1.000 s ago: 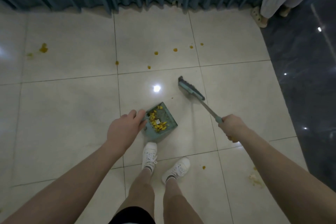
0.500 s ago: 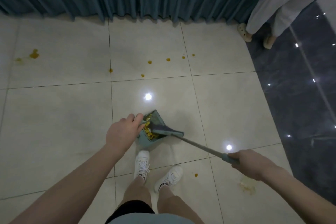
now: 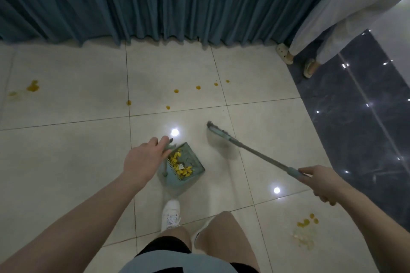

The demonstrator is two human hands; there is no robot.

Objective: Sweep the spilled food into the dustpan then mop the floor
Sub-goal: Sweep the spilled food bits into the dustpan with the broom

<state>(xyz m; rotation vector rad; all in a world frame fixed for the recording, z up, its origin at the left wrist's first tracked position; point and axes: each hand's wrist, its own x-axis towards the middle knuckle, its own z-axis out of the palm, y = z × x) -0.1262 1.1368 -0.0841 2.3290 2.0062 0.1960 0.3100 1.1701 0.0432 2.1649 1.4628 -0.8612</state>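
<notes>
Dustpan [image 3: 190, 162]: the left hand [image 3: 144, 159] covers most of its handle; only the tip shows past the fingertips.
Broom [image 3: 255, 153]: the head, at two o'clock of the dustpan, is blurred and the bristles are a grey smear; the handle's upper end is buried in the right hand [image 3: 319, 180].
White scrap [image 3: 180, 166]: among the yellow food [image 3: 175, 158] in the dustpan, too small to identify.
Bystander [image 3: 328, 17]: at one o'clock, cut off by the top and right edges; only pale trouser legs and slippers show.
Right shoe [image 3: 200, 231]: at six o'clock, mostly hidden behind the knee.
Pale smear [image 3: 305, 239]: at five o'clock, too faint to tell its makeup.
Curtain [image 3: 155, 0]: cut off by the top edge.
</notes>
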